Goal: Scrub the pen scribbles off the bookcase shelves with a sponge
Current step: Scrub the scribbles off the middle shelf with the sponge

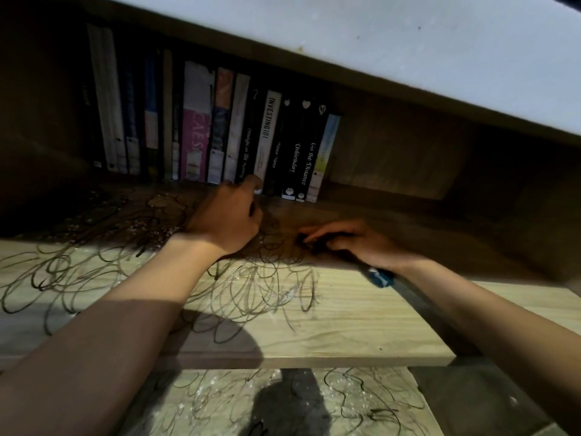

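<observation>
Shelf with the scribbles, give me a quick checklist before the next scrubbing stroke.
1. Sponge in hand: cannot tell; something blue shows under the right hand, blurred.
2. Right hand on the shelf: ok.
3. Scribbles left to scrub: not ok, many loops remain.
4. Books clear of the hands: not ok, the left hand touches their lower ends.
5. Lower shelf clean: not ok, also scribbled.
</observation>
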Motion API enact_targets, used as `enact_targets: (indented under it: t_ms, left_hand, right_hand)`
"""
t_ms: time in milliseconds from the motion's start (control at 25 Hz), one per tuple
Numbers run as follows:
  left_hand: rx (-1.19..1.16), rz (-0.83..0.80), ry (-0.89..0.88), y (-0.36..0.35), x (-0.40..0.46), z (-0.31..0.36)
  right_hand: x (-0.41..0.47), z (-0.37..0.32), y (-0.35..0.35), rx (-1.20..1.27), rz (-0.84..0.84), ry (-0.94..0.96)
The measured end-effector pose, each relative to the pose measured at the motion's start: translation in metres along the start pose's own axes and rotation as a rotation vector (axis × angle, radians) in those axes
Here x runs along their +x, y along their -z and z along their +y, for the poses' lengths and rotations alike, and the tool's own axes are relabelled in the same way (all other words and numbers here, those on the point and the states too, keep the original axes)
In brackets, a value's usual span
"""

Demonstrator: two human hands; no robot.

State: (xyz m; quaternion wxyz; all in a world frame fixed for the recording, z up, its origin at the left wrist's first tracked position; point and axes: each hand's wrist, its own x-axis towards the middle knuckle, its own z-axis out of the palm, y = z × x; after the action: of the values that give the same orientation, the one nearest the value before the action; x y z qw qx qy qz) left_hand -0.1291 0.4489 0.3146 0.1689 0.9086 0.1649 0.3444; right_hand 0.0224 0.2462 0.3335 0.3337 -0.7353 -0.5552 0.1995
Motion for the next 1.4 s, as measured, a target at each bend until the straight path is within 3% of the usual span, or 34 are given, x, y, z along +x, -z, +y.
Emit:
enact_targets:
  t_ms: [120,200,320,440,480,600,680,880,960,1040,1120,1200,1400]
  left_hand:
    - [-0.023,-0.032,-0.021,-0.002,0.0,-0.002]
    - [-0.032,-0.046,-0.012,-0.001,-0.001,-0.002]
    - [-0.034,-0.046,-0.008,0.0,-0.001,-0.001]
    - [-0.043,-0.035,-0.012,0.0,-0.002,0.0]
    - [-0.051,-0.038,-0.014,0.0,-0.003,0.002]
    - [-0.046,-0.052,-0.032,0.001,-0.005,0.008]
    - [-0.04,-0.041,-0.036,0.002,-0.005,0.01]
    - [-0.038,-0.034,-0.015,0.004,-0.007,0.014]
    - [-0.047,-0.041,-0.018,0.004,-0.008,0.015]
    - [-0.054,-0.057,-0.014,0.004,-0.009,0.014]
    - [-0.044,-0.075,0.003,0.005,-0.01,0.014]
    - [-0.042,-0.078,0.013,0.006,-0.011,0.015]
    - [-0.031,-0.07,0.002,0.007,-0.01,0.019]
  right_hand:
    - [0.014,0.022,0.02,-0.079,0.315,-0.192]
    - [0.029,0.009,0.002,-0.161,0.362,-0.261]
    - [0.012,-0.02,-0.029,-0.218,0.121,-0.044]
    - [-0.019,-0.023,-0.013,-0.17,-0.157,0.071]
    - [-0.023,-0.015,-0.003,-0.162,-0.106,0.053]
    - [-0.004,0.018,0.016,-0.301,0.353,-0.189]
    - [0.017,0.014,0.003,-0.329,0.428,-0.315]
    - [-0.014,-0.041,-0.042,-0.234,0.068,-0.045]
    - [-0.036,-0.038,-0.027,-0.235,-0.03,-0.045]
    - [-0.038,-0.018,-0.009,-0.22,0.064,-0.108]
    - [-0.016,0.006,0.005,-0.219,0.277,-0.195]
    - [0.008,0.003,-0.006,-0.231,0.348,-0.286]
    - [-0.017,-0.033,-0.04,-0.232,0.069,-0.044]
